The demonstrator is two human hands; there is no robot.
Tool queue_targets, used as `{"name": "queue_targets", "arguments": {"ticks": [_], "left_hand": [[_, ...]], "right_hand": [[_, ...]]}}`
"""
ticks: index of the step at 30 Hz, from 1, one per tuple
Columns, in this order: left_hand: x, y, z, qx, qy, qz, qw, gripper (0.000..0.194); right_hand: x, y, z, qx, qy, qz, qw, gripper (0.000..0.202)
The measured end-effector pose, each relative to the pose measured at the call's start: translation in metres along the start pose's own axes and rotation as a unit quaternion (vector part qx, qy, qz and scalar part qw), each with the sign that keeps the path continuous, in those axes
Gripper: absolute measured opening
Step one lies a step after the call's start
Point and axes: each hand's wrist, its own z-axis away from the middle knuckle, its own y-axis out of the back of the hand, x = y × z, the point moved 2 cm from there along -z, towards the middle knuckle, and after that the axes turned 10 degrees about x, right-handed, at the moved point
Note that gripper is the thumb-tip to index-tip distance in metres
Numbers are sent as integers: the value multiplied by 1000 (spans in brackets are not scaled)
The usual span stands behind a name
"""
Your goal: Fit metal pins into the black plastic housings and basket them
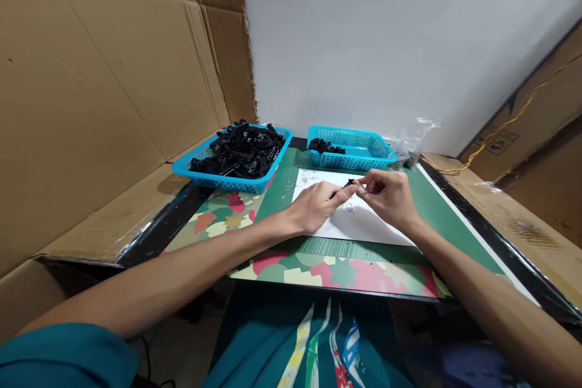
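Observation:
Over a white sheet (pixel 364 226), my left hand (pixel 316 205) is closed around a small black part (pixel 349 183), whose end sticks out past the thumb. My right hand (pixel 386 194) meets it at that end, fingers pinched on a thin pin-like piece (pixel 367 193). Both hands nearly touch. Tiny metal pieces (pixel 309 178) are scattered on the sheet's far left part, and more lie beneath the hands.
A blue basket (pixel 218 183) heaped with black parts stands at the left. Another blue basket (pixel 350 162) holds fewer black parts at the back. Beside it sits a clear plastic bag (pixel 411 142). Cardboard (pixel 113 54) walls the left side; a yellow cable (pixel 513 118) hangs right.

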Motion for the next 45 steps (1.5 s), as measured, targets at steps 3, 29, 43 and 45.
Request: {"name": "queue_targets", "arguments": {"ticks": [3, 29, 43, 45], "left_hand": [[-5, -2, -2, -7, -17, 7, 1000, 68], [-8, -6, -9, -15, 48, 281, 958, 61], [-6, -10, -2, -100, 116, 351, 924, 56], [-6, -11, -1, -110, 135, 359, 917, 54]], "right_hand": [[4, -4, 1, -61, -24, -5, 998, 22], [16, 16, -16, -139, -126, -56, 981, 44], [19, 28, -16, -162, -50, -35, 985, 28], [21, 28, -16, -169, -54, -24, 984, 28]]}}
